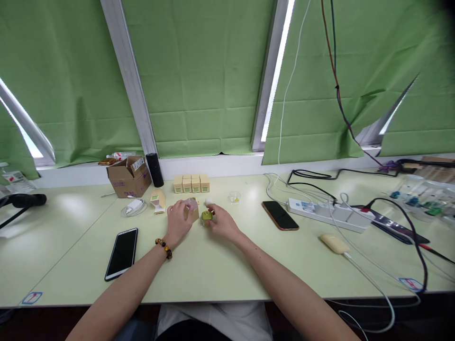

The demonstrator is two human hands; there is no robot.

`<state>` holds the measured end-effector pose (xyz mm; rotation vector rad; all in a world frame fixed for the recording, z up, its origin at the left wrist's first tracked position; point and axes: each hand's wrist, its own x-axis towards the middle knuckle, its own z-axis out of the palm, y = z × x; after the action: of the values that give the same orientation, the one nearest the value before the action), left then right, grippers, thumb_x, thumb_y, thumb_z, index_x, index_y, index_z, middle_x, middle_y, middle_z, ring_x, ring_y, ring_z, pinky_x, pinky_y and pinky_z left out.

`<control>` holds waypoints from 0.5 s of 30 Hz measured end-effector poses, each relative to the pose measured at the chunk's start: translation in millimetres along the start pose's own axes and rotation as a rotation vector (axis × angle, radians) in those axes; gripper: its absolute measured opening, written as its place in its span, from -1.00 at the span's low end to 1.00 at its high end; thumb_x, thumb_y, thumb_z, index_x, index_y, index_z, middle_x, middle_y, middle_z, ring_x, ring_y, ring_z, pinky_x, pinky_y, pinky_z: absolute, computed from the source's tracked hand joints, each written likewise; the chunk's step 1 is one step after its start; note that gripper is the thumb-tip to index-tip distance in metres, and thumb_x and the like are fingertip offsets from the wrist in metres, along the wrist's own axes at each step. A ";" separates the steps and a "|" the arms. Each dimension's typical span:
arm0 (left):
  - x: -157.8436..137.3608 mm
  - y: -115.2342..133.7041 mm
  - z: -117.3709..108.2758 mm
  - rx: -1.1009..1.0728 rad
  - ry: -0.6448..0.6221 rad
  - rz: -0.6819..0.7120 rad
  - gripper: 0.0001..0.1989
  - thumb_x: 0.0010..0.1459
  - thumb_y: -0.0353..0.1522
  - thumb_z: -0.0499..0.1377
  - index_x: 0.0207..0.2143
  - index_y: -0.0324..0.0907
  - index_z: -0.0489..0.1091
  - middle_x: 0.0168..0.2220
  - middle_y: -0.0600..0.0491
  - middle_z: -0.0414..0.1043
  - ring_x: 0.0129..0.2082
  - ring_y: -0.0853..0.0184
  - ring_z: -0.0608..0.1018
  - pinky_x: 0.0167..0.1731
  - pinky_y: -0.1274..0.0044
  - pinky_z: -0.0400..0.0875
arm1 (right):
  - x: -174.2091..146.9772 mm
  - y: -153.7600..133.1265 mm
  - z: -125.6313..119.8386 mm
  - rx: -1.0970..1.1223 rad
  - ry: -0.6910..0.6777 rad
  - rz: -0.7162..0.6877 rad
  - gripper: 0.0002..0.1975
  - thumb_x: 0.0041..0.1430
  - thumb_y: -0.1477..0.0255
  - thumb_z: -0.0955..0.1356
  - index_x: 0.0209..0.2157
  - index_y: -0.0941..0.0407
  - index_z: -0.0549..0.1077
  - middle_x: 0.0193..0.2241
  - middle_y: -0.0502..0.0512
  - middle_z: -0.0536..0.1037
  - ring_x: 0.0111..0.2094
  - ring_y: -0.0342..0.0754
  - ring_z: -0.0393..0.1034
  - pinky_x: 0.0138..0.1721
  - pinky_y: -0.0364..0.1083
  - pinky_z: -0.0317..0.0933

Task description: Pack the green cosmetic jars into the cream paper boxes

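My left hand (178,221), with a beaded bracelet (164,248) at the wrist, is closed around a small brown cardboard box (195,214) that looks open at the top. Just right of it, my right hand (223,222) pinches a small green round object (206,216); its exact kind is too small to tell. A little white piece (208,201) lies behind that object. Several small tan boxes (191,183) with green labels stand in a row behind my hands. Another tan carton (157,201) sits to the left, and a clear shallow dish (234,196) to the right.
One phone (122,253) lies at the left front, another phone (280,215) at the right. Farther right are a white power strip (329,214), tangled cables and a cream mouse-shaped device (334,243). A cardboard carton (129,177), a black cylinder (154,169) and a white charger (134,205) stand back left.
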<state>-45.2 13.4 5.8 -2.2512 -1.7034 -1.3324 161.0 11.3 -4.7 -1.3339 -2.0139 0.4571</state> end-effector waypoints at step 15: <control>3.7 -9.3 -1.8 -0.415 0.037 -0.125 -0.60 0.22 -0.39 0.03 0.07 -0.11 0.45 0.06 -0.03 0.57 0.00 0.17 0.54 0.13 0.27 0.34 | 14.8 8.3 -12.7 0.720 0.161 0.122 -0.70 0.13 0.15 0.45 -0.23 0.08 0.49 -0.34 0.09 0.61 -0.32 0.01 0.49 -0.29 -0.03 0.37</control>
<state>-53.6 19.2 5.0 -2.3226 -1.7102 -1.8981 171.7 27.3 4.2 -0.9921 -1.4255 0.9839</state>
